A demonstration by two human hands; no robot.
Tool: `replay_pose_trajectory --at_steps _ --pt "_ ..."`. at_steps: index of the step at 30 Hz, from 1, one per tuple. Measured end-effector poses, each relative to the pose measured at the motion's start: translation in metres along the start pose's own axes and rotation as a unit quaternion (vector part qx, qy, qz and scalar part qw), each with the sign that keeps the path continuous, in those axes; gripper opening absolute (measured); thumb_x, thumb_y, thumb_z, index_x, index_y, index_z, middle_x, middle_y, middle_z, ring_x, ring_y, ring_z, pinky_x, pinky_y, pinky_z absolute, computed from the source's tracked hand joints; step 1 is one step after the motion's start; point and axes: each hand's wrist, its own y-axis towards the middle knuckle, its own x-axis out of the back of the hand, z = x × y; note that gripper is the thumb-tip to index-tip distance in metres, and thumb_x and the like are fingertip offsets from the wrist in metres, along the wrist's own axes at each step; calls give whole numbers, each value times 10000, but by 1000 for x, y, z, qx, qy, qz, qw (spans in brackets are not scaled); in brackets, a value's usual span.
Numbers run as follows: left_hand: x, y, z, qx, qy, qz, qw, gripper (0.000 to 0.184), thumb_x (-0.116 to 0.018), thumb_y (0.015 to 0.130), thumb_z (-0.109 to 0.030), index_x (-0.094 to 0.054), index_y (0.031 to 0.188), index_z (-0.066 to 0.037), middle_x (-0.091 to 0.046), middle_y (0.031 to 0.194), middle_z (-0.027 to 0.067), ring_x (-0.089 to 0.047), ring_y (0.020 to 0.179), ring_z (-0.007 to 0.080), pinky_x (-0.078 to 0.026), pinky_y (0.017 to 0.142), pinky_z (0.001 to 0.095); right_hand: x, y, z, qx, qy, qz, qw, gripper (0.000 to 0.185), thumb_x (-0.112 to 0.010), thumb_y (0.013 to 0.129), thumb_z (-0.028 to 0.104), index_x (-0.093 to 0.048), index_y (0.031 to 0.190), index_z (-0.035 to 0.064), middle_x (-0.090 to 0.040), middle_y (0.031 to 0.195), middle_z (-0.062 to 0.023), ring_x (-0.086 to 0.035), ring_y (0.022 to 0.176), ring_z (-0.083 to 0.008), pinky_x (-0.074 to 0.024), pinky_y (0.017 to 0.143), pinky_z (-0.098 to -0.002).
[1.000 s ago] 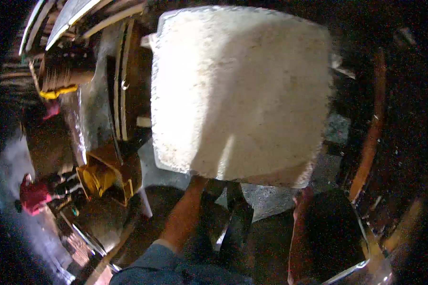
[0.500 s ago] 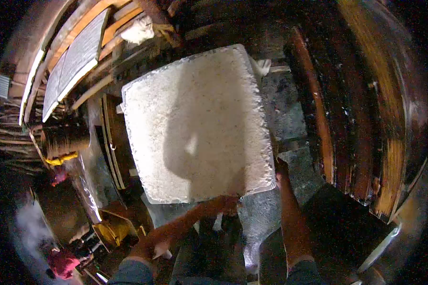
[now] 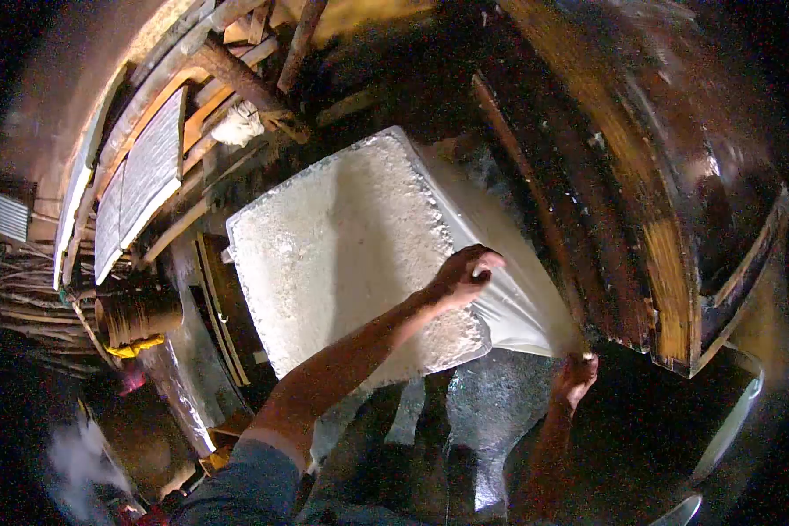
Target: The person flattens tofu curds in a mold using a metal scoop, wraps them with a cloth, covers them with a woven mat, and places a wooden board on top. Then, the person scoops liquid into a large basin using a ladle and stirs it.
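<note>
- Fingers (image 3: 493, 259) of our left hand (image 3: 466, 277) curl in above the right edge of a white slab; we cannot tell whether they pinch anything.
- Our right hand (image 3: 579, 377), lower and farther right, is closed on the corner of a white cloth (image 3: 522, 307).
- Between our two hands we see that cloth drawn out in folds, running from along the slab's right side down to the right fist.
- The white slab (image 3: 324, 263) lies in front of us, tilted in the view, with crumbly edges and a band of shadow down its face; our left forearm (image 3: 351, 351) crosses over its near part.
- Nearer our body we have a wet-looking grey surface (image 3: 491, 394) and, at lower left, our blue-grey sleeve (image 3: 245, 482).
- To the right of the cloth we find dark wooden boards, one plank (image 3: 666, 280) yellow-brown.
- Toward the upper left we see a grey panel (image 3: 149, 175) among wooden beams, with a white bundle (image 3: 238, 125) beside it.
- Farthest left we make out stacked sticks (image 3: 35, 294) and a yellow strip (image 3: 138, 347).
</note>
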Motion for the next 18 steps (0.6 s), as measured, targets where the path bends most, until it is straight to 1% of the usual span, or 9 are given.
replay_pose_trajectory --at_steps 2,3,4,6,7,9,11,14,18 --pt "-10 18 -12 -137 167 51 975 331 -538 694 12 -579 1012 -70 -582 1053 140 -571 946 331 -447 839 393 13 -14 7 -59 24 -11 998 160 -610 805 158 -545 861 23 -561 832 -36 -514 755 -146 -439 710 -288" --pt "-23 28 -8 -183 166 68 967 339 -539 680 22 -587 1001 -74 -583 1065 141 -569 956 330 -450 839 397 25 -20 8 -108 51 15 993 151 -612 803 151 -549 859 26 -561 830 -39 -510 749 -143 -439 689 -290" --pt "-38 37 -1 -229 164 85 956 346 -540 665 31 -595 989 -78 -584 1077 141 -568 965 329 -453 839 401 11 -26 19 -62 -67 54 994 151 -621 795 143 -555 866 28 -563 823 -38 -513 745 -147 -443 665 -300" --pt "-65 46 8 -243 188 153 939 327 -526 661 52 -600 967 -38 -628 1003 115 -601 925 286 -489 785 376 -34 -38 52 51 -301 97 947 156 -640 780 127 -566 879 31 -566 811 -38 -520 736 -155 -451 617 -321" --pt "-78 49 23 -228 208 199 930 319 -528 665 35 -603 965 -44 -629 993 114 -600 917 284 -486 785 380 -22 -42 45 105 -409 117 899 175 -649 774 123 -568 896 28 -569 808 -34 -523 733 -158 -452 618 -321" --pt "-87 59 62 -192 256 274 907 303 -532 674 1 -608 962 -56 -632 972 112 -599 901 279 -480 784 387 -131 -42 128 88 -525 149 833 201 -659 772 105 -579 926 5 -584 795 -46 -537 717 -168 -441 647 -298" --pt "-77 72 105 -161 299 299 892 289 -536 683 -34 -614 959 -68 -634 952 110 -598 885 275 -474 783 394 -71 -50 88 114 -508 62 851 181 -650 788 107 -585 918 -1 -579 786 -47 -518 695 -151 -422 632 -276" --pt "-31 115 144 -158 359 219 893 270 -543 696 -85 -622 954 -86 -637 921 107 -597 862 269 -465 782 406 -133 -54 141 9 -302 -50 952 148 -640 810 115 -600 889 -4 -544 754 -36 -455 624 -105 -358 530 -261" --pt "66 183 153 -185 418 10 889 252 -551 714 -153 -633 948 -110 -642 881 103 -595 831 261 -453 780 420 -83 -75 135 62 -491 -18 869 196 -633 826 130 -519 740 -3 -387 578 5 -291 533 -86 -240 447 -265"
